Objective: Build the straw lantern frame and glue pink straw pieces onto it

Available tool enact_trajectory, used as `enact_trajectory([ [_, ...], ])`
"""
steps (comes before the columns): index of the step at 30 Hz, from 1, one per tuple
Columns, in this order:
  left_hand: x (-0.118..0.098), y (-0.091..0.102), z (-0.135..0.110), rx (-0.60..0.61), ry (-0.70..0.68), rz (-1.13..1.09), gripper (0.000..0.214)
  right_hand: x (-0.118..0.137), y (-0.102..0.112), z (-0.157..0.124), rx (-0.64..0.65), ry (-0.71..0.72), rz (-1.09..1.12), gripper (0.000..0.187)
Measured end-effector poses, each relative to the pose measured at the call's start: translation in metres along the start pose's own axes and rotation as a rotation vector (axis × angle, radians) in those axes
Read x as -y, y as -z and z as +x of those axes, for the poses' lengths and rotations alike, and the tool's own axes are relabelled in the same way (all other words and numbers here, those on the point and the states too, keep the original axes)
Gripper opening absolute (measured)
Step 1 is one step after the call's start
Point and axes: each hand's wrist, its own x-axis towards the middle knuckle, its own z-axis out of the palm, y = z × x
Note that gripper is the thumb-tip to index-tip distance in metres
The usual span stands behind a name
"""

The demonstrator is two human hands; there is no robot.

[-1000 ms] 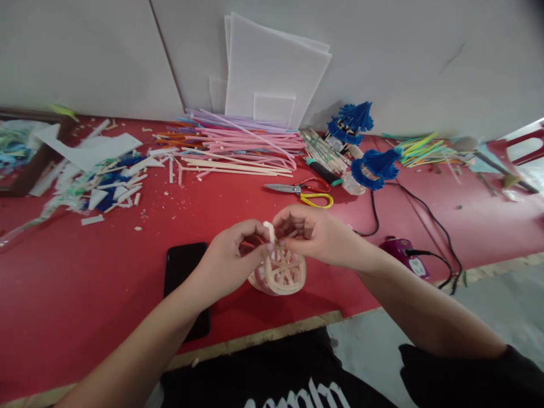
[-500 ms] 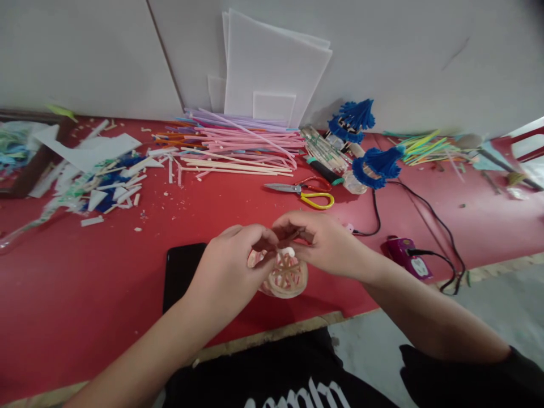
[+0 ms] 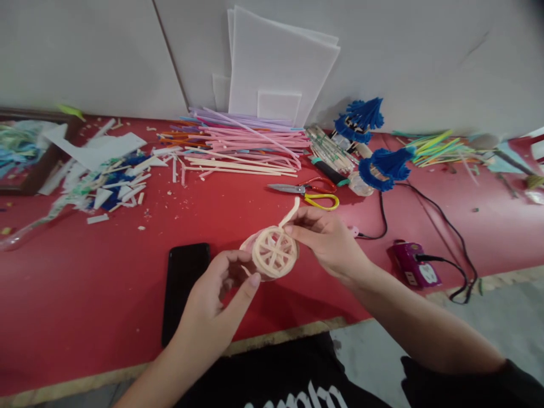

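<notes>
Between my hands is a small cream-coloured craft piece (image 3: 275,253), round like a spoked wheel, with some pink behind its rim. My left hand (image 3: 232,289) grips its left side, thumb at the lower rim and fingers curled behind. At the upper right rim, my right hand (image 3: 325,238) pinches a cream pipe cleaner strip (image 3: 290,213) whose free end sticks up past the fingers. A black phone (image 3: 185,292) lies beside my left hand. Beyond my right hand are scissors (image 3: 322,199) with one red and one yellow handle.
Bundles of pink and purple pipe cleaners (image 3: 250,139) lie at the back of the red table (image 3: 212,204). White scraps (image 3: 123,187) are heaped at left. Blue fringed pieces (image 3: 385,169) stand behind the scissors. A purple power socket (image 3: 414,263) with a black cable sits at right.
My hands have moved apart, my left hand down and my right hand slightly right. The wheel face now shows more fully, and the strip's end sticks up above it.
</notes>
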Motion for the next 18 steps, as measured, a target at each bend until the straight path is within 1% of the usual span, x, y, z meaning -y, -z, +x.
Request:
enact_trajectory([
  [3,0.001,-0.002,0.006,-0.045,0.028,-0.102,0.018,-0.007,-0.004,-0.003,-0.057,-0.038,0.115,0.017],
  [6,0.002,-0.001,0.015,-0.108,0.037,-0.183,0.016,-0.011,-0.006,-0.007,-0.069,-0.060,0.180,0.020],
  [9,0.005,0.002,0.020,-0.204,0.024,-0.182,0.015,-0.012,-0.006,-0.013,-0.032,-0.040,0.112,0.019],
  [12,0.007,0.003,0.021,-0.255,0.010,-0.173,0.015,-0.013,-0.007,-0.021,-0.021,0.033,0.000,0.017],
  [15,0.006,0.001,0.018,-0.267,-0.020,-0.275,0.015,-0.014,-0.009,-0.025,-0.026,0.096,-0.041,0.014],
  [18,0.004,-0.004,0.014,-0.239,-0.049,-0.323,0.020,-0.016,-0.011,-0.026,-0.018,0.111,-0.039,0.012],
])
